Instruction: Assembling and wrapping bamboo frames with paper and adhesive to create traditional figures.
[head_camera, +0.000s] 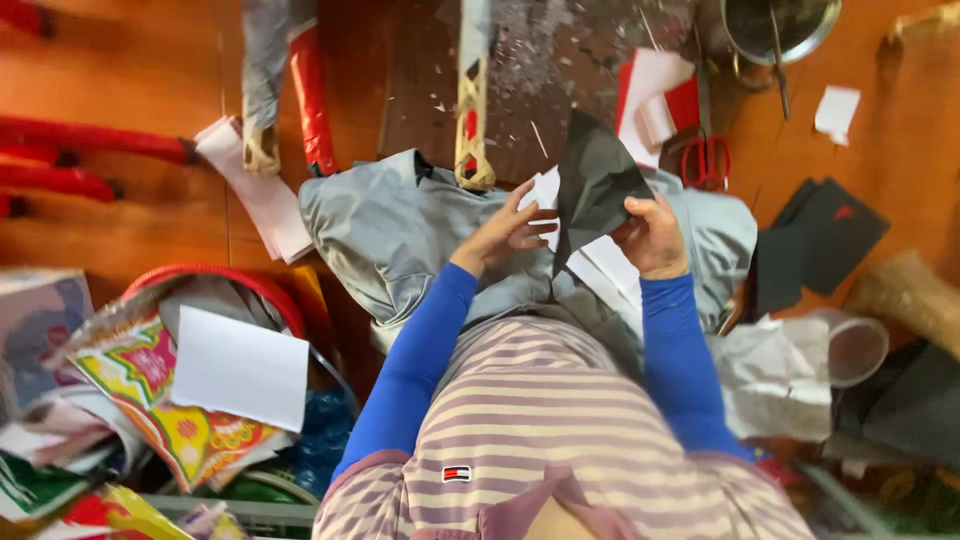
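Striped shirt (540, 420), blue sleeves nearest. Left hand (505, 232) pinches white paper (545, 190); right hand (652, 235) pinches black sheet (595, 180), both over grey cloth (400, 230) on lap. Sheet: likely light, thin, creasable, tearable; hold by edge. Red scissors (706, 160) beyond.

Metal bowl (780, 25) cut off above
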